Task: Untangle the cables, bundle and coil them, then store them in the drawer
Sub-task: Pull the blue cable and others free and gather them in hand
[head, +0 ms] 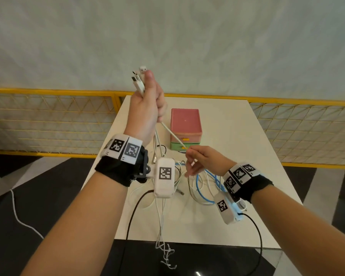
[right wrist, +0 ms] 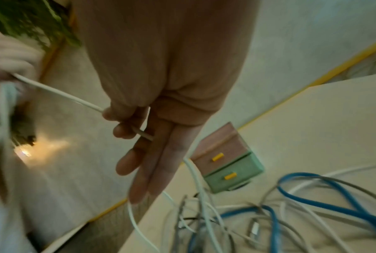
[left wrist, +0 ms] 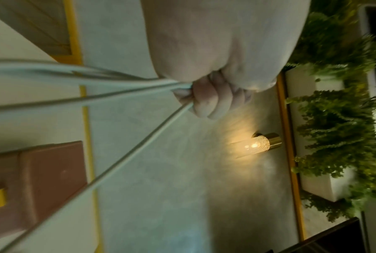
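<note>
Fists differ: left hand [head: 147,108] raised, clenching white cables [head: 172,133]; right hand [head: 203,159] pinches one.

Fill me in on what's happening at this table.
A person is sorting cables. The left hand, raised above the table, grips a bunch of white cables with their plugs sticking up. The right hand pinches one white cable stretched down from that fist. A blue cable and others lie tangled on the table by the small drawer unit.
</note>
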A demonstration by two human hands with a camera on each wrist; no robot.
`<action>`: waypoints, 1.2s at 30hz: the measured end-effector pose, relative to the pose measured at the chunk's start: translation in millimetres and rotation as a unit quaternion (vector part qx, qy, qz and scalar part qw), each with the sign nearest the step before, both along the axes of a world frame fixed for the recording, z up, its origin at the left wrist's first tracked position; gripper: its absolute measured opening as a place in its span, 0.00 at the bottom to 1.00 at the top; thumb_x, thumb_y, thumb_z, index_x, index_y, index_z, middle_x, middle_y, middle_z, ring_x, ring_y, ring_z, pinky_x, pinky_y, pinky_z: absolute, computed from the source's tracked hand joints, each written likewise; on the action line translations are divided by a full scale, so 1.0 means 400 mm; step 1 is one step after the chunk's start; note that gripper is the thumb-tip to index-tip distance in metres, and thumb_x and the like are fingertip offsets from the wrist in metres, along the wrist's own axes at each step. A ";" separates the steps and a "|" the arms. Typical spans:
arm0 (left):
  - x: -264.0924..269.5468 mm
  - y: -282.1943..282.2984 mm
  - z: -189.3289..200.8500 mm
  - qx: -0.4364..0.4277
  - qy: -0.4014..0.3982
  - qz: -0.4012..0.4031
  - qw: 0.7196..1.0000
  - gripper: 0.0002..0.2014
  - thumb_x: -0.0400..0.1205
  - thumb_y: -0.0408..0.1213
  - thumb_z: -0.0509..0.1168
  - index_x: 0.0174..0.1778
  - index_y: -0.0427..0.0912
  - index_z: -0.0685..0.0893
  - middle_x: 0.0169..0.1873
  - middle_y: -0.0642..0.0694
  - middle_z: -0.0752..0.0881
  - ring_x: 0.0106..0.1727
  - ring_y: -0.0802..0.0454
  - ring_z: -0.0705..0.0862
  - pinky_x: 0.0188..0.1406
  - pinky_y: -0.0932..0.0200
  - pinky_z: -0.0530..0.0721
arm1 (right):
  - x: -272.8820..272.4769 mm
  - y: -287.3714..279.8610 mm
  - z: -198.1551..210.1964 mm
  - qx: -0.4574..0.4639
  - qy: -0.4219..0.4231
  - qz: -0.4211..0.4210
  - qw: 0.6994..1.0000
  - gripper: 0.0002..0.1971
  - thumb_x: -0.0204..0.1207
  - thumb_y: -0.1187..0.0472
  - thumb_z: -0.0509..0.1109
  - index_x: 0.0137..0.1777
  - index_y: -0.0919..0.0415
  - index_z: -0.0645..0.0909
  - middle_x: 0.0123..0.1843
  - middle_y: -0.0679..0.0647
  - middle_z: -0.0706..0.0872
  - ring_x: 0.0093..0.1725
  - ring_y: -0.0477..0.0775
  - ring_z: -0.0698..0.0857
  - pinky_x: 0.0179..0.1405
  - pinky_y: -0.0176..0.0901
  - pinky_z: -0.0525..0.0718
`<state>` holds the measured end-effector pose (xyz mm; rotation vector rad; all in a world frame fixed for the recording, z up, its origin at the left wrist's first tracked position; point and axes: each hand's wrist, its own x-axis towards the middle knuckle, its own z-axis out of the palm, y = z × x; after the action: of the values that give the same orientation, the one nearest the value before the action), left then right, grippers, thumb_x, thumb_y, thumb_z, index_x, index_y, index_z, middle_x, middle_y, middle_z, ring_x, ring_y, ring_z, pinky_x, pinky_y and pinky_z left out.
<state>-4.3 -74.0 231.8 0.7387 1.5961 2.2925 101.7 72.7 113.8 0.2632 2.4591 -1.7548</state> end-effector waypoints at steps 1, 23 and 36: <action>-0.002 -0.009 0.017 0.008 0.005 0.005 1.000 0.24 0.90 0.52 0.48 0.27 0.49 0.62 0.19 0.55 0.59 0.17 0.58 0.56 0.17 0.66 0.54 | 0.002 0.005 -0.017 -0.017 -0.022 -0.002 1.000 0.15 0.86 0.56 0.53 0.38 0.60 0.71 0.36 0.54 0.80 0.46 0.62 0.88 0.50 0.52 0.88; 0.030 -0.005 -0.045 -0.270 0.164 -0.015 0.949 0.18 0.88 0.48 0.56 0.37 0.40 0.76 0.22 0.53 0.73 0.19 0.59 0.70 0.25 0.67 0.71 | 0.016 0.062 0.093 0.196 0.171 -0.072 0.963 0.16 0.86 0.56 0.54 0.36 0.51 0.75 0.30 0.51 0.81 0.50 0.52 0.88 0.52 0.45 0.81; 0.025 -0.027 -0.037 -0.080 0.191 0.158 0.966 0.11 0.86 0.40 0.64 0.62 0.53 0.85 0.20 0.54 0.78 0.16 0.56 0.72 0.24 0.63 0.75 | 0.014 0.051 0.167 0.349 0.116 -0.120 0.922 0.18 0.84 0.52 0.58 0.36 0.56 0.80 0.24 0.44 0.74 0.25 0.46 0.74 0.29 0.37 0.71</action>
<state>5.6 -84.9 216.9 0.9929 2.1838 2.2900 107.2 93.1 180.7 0.4470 3.2714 -0.9260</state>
